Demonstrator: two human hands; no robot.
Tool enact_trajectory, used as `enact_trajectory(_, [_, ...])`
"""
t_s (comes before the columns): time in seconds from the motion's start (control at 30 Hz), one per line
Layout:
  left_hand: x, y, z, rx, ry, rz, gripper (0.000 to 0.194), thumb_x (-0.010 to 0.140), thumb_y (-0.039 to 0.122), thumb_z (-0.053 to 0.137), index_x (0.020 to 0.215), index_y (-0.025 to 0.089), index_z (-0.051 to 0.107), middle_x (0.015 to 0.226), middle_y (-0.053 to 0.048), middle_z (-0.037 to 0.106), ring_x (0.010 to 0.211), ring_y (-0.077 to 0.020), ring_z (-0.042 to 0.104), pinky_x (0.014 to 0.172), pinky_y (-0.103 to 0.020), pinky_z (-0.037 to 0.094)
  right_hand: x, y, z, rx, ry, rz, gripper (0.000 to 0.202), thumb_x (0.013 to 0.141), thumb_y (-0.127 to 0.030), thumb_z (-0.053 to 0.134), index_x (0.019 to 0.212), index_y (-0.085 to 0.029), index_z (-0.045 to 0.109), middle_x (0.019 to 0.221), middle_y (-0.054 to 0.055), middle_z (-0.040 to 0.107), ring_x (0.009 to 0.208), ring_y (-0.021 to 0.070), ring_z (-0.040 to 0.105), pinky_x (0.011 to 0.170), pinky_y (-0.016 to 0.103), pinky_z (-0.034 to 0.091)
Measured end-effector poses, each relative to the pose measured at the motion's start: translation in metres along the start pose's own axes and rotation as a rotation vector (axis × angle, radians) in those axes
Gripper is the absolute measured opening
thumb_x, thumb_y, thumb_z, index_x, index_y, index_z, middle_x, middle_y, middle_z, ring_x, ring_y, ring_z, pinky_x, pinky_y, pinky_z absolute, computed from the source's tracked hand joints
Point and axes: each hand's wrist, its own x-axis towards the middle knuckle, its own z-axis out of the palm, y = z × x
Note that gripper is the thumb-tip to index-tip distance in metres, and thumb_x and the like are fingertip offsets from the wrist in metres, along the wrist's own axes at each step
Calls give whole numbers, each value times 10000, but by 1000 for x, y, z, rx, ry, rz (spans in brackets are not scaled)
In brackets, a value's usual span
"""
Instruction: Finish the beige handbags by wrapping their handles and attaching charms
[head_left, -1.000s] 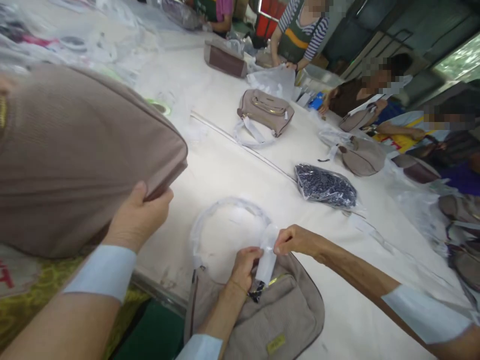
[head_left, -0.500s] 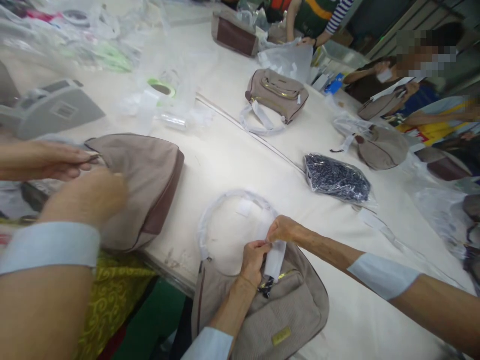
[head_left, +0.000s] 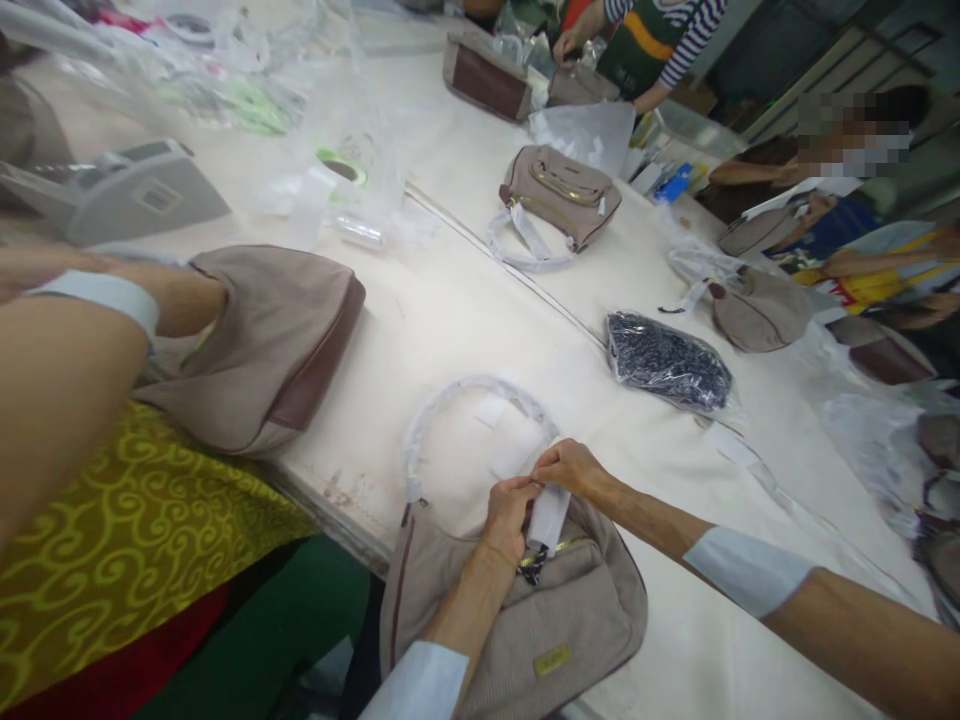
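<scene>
A taupe bag (head_left: 517, 620) with a gold zip and a yellow label lies at the table's front edge. Its strap (head_left: 450, 395) is wrapped in white and loops up over the table. My left hand (head_left: 511, 515) and my right hand (head_left: 566, 467) meet at the strap's right end, fingertips pinched together on the white wrapping (head_left: 550, 515). A dark patterned piece (head_left: 533, 566) hangs below the wrapping, by the zip.
At left, a co-worker's arms (head_left: 82, 360) reach into another taupe bag (head_left: 262, 340). Ahead lie a finished-looking bag (head_left: 562, 195), a plastic-wrapped dark bundle (head_left: 667, 360), green tape (head_left: 341, 168) and a grey dispenser (head_left: 142, 190). Other people work at far right.
The co-worker's hand at left has gone inside the left bag, and the arms have shifted. My hands keep nearly the same pinch on the wrapping. The view has shifted slightly.
</scene>
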Motion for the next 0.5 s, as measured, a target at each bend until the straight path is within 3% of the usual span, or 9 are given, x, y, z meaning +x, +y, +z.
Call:
enact_trajectory(0.2, [1,-2,-1,-81,-42,-55,138,494,75,634,624,116,654,543,-26,636,512,-137,548,556,-261,428,-1,13,10,37,50,-58,215,627,-291,569,710,-190,739,675,29,696,656,137,602,545,222,388])
enact_trajectory(0.5, [1,0,-1,-234,-56,-161,94,553,67,577,572,158,582,548,-39,610,531,-147,549,569,-259,440,-12,8,13,-17,160,-104,191,653,-265,566,753,-214,721,725,19,654,682,126,537,619,232,369])
